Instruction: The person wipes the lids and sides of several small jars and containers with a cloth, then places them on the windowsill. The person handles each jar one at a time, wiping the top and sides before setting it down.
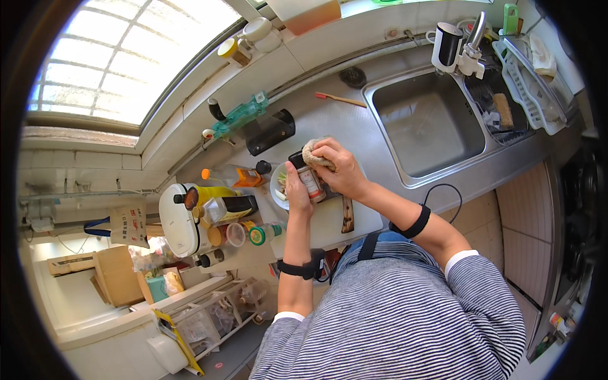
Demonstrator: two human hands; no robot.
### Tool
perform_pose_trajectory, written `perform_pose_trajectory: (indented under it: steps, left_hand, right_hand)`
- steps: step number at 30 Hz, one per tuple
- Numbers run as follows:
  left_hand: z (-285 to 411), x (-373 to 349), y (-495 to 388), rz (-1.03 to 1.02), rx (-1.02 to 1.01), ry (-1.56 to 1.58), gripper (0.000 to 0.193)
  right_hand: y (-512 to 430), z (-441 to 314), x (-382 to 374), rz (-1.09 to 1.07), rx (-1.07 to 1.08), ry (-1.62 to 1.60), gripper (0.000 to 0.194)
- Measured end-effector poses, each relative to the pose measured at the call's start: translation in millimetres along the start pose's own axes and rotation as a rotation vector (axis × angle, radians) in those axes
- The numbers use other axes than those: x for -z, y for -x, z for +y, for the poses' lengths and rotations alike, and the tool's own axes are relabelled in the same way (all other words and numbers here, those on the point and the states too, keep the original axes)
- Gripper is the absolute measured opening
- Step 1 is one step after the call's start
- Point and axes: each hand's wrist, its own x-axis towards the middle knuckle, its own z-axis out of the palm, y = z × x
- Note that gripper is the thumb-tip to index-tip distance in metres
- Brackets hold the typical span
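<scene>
A labelled jar with a black lid (311,183) is tilted in my left hand (298,192), held above the white cutting board. In my right hand (343,171) is a bunched beige cloth (317,154), pressed against the upper side of the jar near its lid. Below and left of the jar, a white bowl (275,202) holds pieces of green and white food, partly hidden by my left hand. A knife's wooden handle (348,214) lies on the cutting board (365,216); its blade is mostly covered by my hands and the jar.
Several bottles and jars, among them an orange-capped bottle (237,176) and a green-lidded jar (259,235), stand at the left by a white appliance (178,223). Ahead is a black knife holder (270,132). A toothbrush (342,99) lies beside the steel sink (427,128), which holds water.
</scene>
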Motion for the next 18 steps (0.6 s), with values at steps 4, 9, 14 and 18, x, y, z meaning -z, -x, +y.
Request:
perform_pose_trajectory:
  steps: [4, 9, 14, 18]
  left_hand:
    - [2, 10, 1, -0.110, -0.047, 0.022, 0.050]
    - [-2, 7, -5, -0.109, 0.011, 0.142, 0.049]
    - [3, 0, -2, -0.049, 0.043, 0.229, 0.047]
    - [5, 1, 0, -0.083, -0.028, 0.150, 0.044]
  right_hand:
    - [-10, 3, 9, -0.055, -0.298, -0.022, 0.016]
    - [-8, -8, 1, 0.053, -0.082, -0.068, 0.015]
    - [-9, -7, 5, 0.032, 0.009, -0.037, 0.016]
    - [-10, -5, 10, -0.033, -0.127, -0.056, 0.017]
